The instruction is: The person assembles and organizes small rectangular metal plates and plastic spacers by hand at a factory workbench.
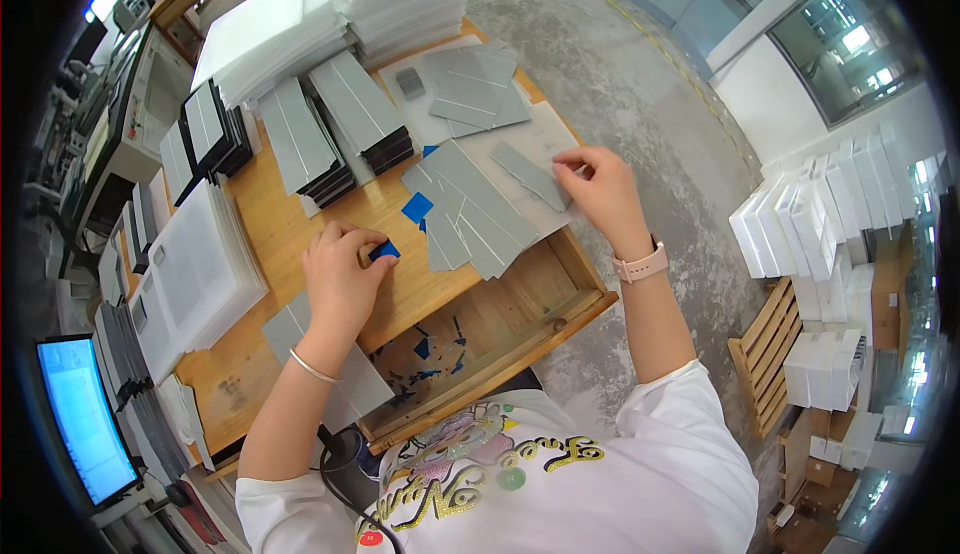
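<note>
My left hand (340,272) is over the table's front part, thumb and fingers pinching a small blue piece of film or tape (385,250). My right hand (606,194) is at the table's right edge, its thumb and forefinger closed together beside the end of a narrow grey strip (530,176). Whether anything thin is between those fingertips I cannot make out. Between my hands lie fanned-out flat grey panels (465,209) with thin light lines. Another blue piece (417,208) rests at their left edge. A grey panel (350,384) lies partly under my left forearm.
An open wooden drawer (480,354) with blue scraps juts out toward me. Stacks of grey-topped, dark-edged panels (360,104) and white sheets (265,34) stand farther back. More loose grey panels (470,84) lie at the far right. A lit monitor (88,419) is at left.
</note>
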`<state>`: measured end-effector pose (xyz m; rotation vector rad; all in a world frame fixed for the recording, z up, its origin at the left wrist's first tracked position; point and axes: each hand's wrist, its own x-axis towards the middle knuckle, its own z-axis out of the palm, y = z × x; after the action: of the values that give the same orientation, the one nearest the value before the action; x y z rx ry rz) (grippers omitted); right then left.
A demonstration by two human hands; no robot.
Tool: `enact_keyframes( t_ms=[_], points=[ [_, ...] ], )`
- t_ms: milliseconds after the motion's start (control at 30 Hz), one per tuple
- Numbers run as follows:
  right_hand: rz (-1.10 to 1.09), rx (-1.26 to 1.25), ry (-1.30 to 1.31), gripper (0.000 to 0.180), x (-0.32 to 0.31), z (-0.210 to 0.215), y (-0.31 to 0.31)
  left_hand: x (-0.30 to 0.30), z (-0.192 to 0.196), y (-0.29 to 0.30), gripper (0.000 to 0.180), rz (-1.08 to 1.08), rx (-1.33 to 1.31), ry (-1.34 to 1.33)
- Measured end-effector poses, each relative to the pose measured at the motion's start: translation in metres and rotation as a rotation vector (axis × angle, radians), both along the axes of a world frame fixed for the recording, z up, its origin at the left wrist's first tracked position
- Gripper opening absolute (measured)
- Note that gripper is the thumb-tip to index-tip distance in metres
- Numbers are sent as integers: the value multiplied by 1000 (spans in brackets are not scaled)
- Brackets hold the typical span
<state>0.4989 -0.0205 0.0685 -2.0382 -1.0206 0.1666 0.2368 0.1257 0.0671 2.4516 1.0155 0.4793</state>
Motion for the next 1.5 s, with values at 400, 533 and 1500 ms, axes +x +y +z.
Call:
enact_keyframes(
  t_ms=[400,533,1500],
  points=[
    [49,165,113,11,-33,8,10,2,2,4,22,4,-190,-11],
    [277,202,104,12,-87,17,21,-2,0,6,21,22,-456,-183],
    [-127,175,79,11,-30,5,-5,5,-2,-6,22,-109,268,-183]
  ],
)
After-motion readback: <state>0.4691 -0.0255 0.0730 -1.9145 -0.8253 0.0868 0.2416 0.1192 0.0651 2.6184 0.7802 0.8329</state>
